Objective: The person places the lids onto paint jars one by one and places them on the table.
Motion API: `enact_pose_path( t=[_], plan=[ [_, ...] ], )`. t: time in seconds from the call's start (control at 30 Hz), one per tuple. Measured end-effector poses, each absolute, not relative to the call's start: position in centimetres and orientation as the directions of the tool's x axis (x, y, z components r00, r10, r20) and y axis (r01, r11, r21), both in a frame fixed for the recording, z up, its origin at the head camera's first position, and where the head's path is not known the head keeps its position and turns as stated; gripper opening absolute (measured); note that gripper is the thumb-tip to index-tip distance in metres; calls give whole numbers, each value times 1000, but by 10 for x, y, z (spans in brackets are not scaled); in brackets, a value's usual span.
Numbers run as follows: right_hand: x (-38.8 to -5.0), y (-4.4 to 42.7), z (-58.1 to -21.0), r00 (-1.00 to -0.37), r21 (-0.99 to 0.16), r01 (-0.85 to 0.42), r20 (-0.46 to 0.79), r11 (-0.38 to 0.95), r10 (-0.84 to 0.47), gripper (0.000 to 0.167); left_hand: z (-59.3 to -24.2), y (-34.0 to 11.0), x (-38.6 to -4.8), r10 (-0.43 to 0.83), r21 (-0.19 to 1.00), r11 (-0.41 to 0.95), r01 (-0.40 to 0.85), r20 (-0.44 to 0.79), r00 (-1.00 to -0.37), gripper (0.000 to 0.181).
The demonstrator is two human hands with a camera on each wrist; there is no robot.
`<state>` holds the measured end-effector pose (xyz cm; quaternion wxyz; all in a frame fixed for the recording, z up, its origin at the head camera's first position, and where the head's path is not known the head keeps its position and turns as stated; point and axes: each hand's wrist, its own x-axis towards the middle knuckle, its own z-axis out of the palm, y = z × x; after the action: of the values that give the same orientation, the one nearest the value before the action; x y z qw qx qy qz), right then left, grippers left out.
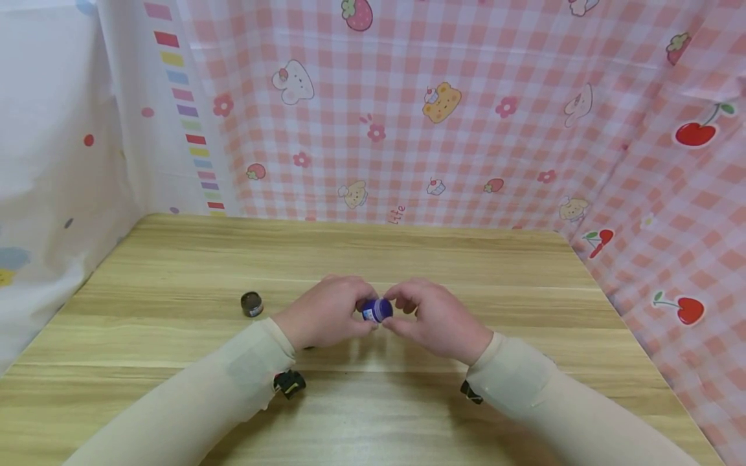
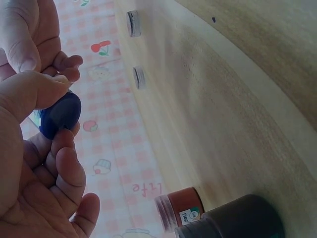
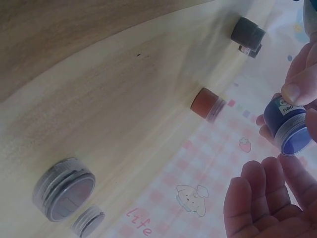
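My left hand (image 1: 329,310) holds a small blue-purple paint jar (image 1: 370,312) with a label, pinched between thumb and fingers above the table. In the left wrist view, the jar's round blue base (image 2: 62,116) faces the camera. My right hand (image 1: 438,317) is at the jar's other end, its thumb and index finger on opposite edges of the clear-rimmed lid (image 3: 296,139). The other right fingers (image 3: 272,181) stay off the jar.
A dark brown jar (image 1: 252,304) stands on the wooden table (image 1: 373,414), left of my left hand. Wrist views show a red-brown jar (image 3: 204,103), a dark jar (image 2: 242,218) and two clear-rimmed round pieces (image 3: 64,191). Patterned cloth (image 1: 373,116) walls the back and sides.
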<state>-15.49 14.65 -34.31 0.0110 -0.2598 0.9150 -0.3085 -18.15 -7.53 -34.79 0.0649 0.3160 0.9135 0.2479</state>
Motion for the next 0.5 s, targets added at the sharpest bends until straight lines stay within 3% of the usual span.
enact_pose_path(
  t=[0.17,0.37,0.5],
  plan=[
    [-154,146,-341,-868,-568,-463,133,681,-479,38,-348,-75,-182,617,472,678,564,52,-785,19],
    [-154,145,-341,-863,-562,-472,139,679,-485,26,-348,-75,-182,617,470,678,565,55,-785,18],
    [-154,146,-342,-867,-562,-466,133,684,-481,32,-347,-75,-182,621,471,676,567,50,-782,19]
  ],
)
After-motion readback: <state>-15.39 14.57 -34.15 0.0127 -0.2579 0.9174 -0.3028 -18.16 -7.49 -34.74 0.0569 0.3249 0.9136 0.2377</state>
